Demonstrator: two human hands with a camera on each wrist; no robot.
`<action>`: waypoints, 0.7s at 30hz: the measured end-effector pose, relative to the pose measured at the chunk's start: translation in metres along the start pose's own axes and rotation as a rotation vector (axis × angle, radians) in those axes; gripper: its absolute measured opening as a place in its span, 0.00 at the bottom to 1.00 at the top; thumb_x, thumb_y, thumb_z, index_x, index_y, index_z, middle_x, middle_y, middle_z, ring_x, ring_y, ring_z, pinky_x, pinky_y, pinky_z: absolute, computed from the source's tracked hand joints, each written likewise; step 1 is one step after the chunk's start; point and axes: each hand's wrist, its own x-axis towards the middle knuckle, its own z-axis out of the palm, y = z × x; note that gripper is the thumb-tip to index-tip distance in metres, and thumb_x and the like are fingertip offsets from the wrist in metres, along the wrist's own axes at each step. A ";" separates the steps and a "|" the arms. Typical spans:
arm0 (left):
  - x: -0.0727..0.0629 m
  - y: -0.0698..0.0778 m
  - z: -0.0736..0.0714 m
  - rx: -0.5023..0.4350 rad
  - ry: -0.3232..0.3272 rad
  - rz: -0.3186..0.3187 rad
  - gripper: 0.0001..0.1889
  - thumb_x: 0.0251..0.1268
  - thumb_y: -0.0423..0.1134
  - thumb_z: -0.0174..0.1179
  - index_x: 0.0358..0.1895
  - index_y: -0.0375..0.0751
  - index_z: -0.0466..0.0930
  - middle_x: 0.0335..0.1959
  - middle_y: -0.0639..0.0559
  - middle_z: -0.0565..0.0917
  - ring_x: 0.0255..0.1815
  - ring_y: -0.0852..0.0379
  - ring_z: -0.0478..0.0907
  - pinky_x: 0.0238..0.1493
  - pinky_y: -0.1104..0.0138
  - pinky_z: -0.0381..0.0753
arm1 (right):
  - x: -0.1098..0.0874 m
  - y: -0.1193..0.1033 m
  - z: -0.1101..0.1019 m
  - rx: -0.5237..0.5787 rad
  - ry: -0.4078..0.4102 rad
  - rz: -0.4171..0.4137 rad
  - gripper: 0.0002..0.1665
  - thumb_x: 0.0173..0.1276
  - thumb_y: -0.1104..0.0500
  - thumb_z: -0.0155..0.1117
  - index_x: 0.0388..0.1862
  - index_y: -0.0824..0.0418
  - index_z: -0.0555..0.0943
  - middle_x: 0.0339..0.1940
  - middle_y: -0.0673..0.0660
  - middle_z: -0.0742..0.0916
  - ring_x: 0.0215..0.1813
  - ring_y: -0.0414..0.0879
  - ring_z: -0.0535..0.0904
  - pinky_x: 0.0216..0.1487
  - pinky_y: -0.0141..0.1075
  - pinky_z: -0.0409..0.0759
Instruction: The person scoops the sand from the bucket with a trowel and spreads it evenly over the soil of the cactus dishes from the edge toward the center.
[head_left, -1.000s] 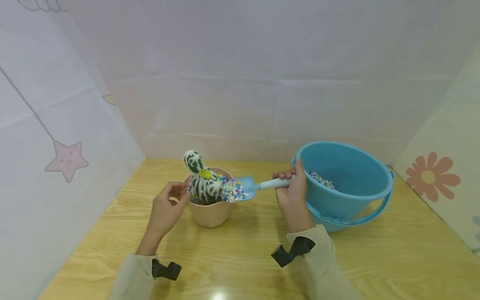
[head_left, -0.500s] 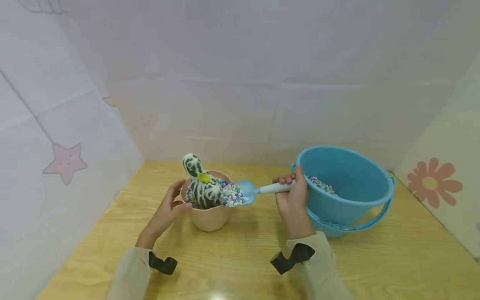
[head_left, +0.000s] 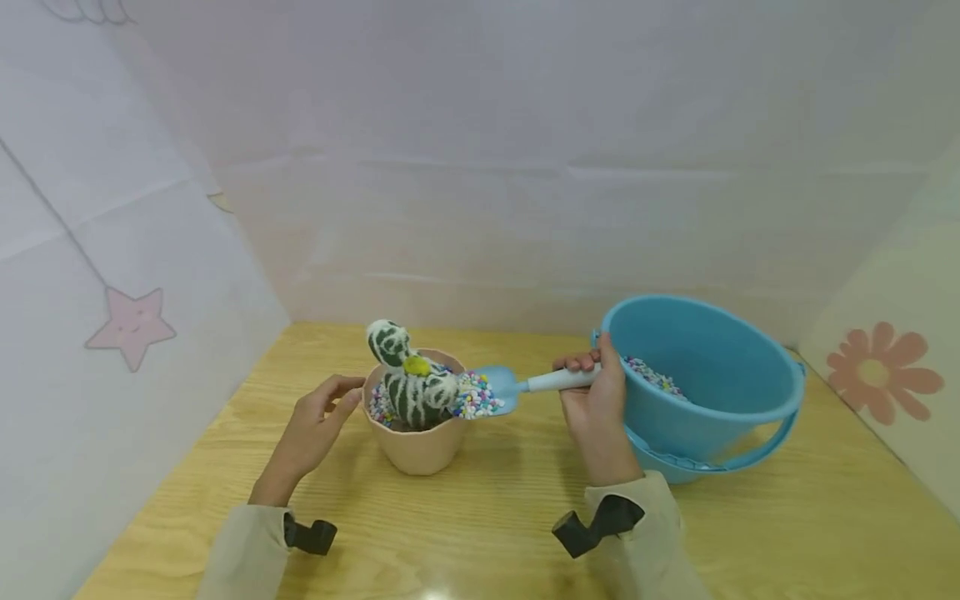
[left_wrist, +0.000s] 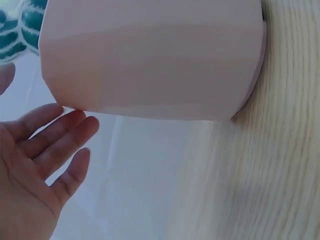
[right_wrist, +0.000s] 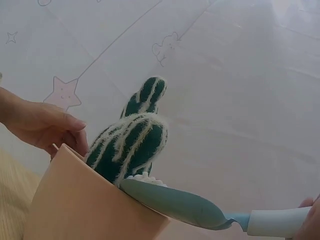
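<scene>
My right hand [head_left: 596, 400] grips the white handle of a blue toy shovel [head_left: 508, 390]. Small multicoloured pebbles [head_left: 477, 395] lie heaped on its blade, which is over the right rim of a peach flowerpot [head_left: 420, 450]. In the pot stands a green cactus [head_left: 416, 396] with white fuzzy stripes and a yellow flower; more pebbles surround its base. My left hand [head_left: 311, 429] is at the pot's left side, fingers loosely bent. In the left wrist view, fingertips [left_wrist: 85, 125] of that hand touch or nearly touch the pot wall.
A blue bucket [head_left: 697, 433] with pebbles inside stands tilted-looking on the right, close behind my right hand, its handle hanging in front. The wooden table [head_left: 480, 533] meets a pale backdrop [head_left: 480, 242] behind and at both sides.
My left hand went to the pot's rim and then drew back a little to the left. The loaded shovel stays at the pot's right rim. The whole view shifted slightly.
</scene>
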 end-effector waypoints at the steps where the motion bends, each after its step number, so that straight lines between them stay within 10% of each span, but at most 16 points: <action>1: 0.000 0.001 -0.001 -0.001 0.005 0.006 0.16 0.75 0.38 0.47 0.59 0.36 0.72 0.57 0.41 0.78 0.55 0.44 0.75 0.48 0.60 0.74 | -0.001 -0.001 0.000 0.003 -0.002 0.002 0.23 0.75 0.52 0.50 0.19 0.58 0.63 0.11 0.52 0.70 0.16 0.44 0.66 0.30 0.34 0.67; 9: -0.001 -0.003 0.007 -0.139 -0.181 0.027 0.41 0.64 0.43 0.61 0.76 0.43 0.47 0.74 0.37 0.55 0.70 0.37 0.57 0.60 0.43 0.66 | -0.004 -0.004 0.002 -0.001 0.003 0.032 0.25 0.75 0.52 0.51 0.17 0.59 0.64 0.10 0.52 0.70 0.16 0.45 0.66 0.30 0.34 0.68; 21: -0.002 -0.001 0.007 0.133 -0.005 0.199 0.41 0.41 0.52 0.75 0.61 0.42 0.69 0.54 0.44 0.74 0.54 0.47 0.72 0.48 0.49 0.75 | -0.005 -0.005 0.003 0.011 0.009 0.032 0.23 0.75 0.56 0.51 0.18 0.59 0.63 0.11 0.52 0.69 0.16 0.45 0.66 0.30 0.35 0.67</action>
